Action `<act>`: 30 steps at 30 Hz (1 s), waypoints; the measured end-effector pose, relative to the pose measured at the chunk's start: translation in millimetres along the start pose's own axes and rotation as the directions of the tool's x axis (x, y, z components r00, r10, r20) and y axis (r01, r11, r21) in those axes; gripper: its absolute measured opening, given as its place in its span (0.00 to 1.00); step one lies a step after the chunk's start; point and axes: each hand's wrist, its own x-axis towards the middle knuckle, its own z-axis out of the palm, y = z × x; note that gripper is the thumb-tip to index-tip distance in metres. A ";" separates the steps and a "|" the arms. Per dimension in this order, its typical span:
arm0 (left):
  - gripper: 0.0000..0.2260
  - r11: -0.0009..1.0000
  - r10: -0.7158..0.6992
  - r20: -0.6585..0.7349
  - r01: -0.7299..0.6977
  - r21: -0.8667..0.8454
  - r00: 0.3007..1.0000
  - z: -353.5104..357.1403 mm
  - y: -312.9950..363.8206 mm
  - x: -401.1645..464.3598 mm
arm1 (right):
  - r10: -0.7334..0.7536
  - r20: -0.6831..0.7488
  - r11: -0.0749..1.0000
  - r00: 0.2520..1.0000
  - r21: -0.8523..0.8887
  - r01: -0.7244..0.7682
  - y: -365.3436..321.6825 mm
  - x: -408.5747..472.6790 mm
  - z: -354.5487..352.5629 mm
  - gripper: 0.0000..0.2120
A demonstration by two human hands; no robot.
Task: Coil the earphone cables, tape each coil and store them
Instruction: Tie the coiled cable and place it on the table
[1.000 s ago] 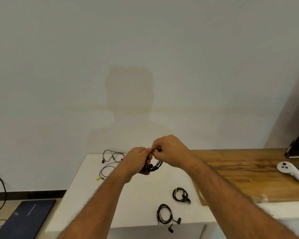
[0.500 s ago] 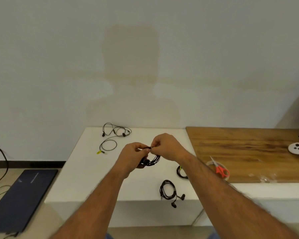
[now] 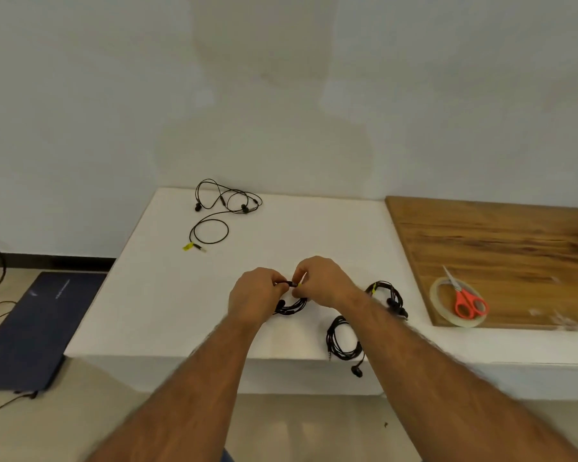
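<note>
My left hand (image 3: 256, 293) and my right hand (image 3: 324, 281) both pinch a black coiled earphone cable (image 3: 292, 306) just above the white table (image 3: 167, 295). A small yellow tag shows at my right fingertips. Two more coiled black earphones lie to the right: one (image 3: 386, 296) behind my right forearm, another (image 3: 342, 340) at the table's front edge with an earbud hanging over. An uncoiled black earphone (image 3: 221, 211) with a yellow tag lies at the far left of the table. A clear tape roll (image 3: 437, 298) sits on the wooden board.
Red-handled scissors (image 3: 466, 301) lie across the tape roll on the wooden board (image 3: 501, 248) at the right. A dark laptop (image 3: 30, 325) lies on the floor at the left, with cables beside it. A plain wall stands behind the table.
The view has tilted down, so the table now fills more of the frame. Both hands have kept hold of the coil and sunk closer to the tabletop.
</note>
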 end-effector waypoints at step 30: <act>0.12 0.943 0.124 -0.124 -0.078 0.324 0.985 25.8 2.6 -0.4 | -0.033 -0.104 0.996 0.994 -0.088 0.024 24.0 -12.1 -16.7 0.10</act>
